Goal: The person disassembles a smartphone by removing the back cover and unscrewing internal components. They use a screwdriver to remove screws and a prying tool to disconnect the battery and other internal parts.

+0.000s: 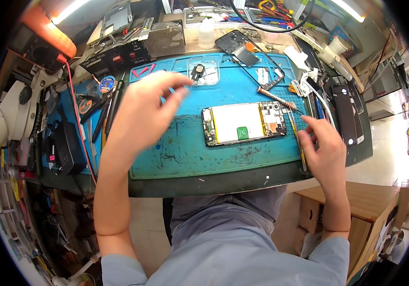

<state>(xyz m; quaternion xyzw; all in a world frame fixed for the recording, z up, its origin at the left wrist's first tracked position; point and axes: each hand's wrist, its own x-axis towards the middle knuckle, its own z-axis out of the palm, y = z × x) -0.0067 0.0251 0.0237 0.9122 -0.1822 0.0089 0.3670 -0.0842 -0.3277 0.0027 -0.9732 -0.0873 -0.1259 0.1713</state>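
An opened smartphone [243, 125] lies sideways on the blue work mat, back cover off, showing a white battery and circuit boards. My left hand [149, 107], slightly blurred, hovers left of it. Its thumb and forefinger tips are close but apart, with nothing visible between them, beside a clear plastic tray [215, 76] holding a small black part [198, 72]. My right hand [326, 148] is open at the phone's right, fingers partly curled. Thin tweezers [302, 155] lie beside its thumb; whether they touch is unclear. A screwdriver [277, 98] rests just above the phone.
A dark phone frame [235, 42] lies at the back of the mat [180, 164]. Pliers [100, 105], a solder spool [107, 84] and a black box [68, 148] sit left. A white bottle [207, 34] stands behind; dark phone panels [346, 114] lie right.
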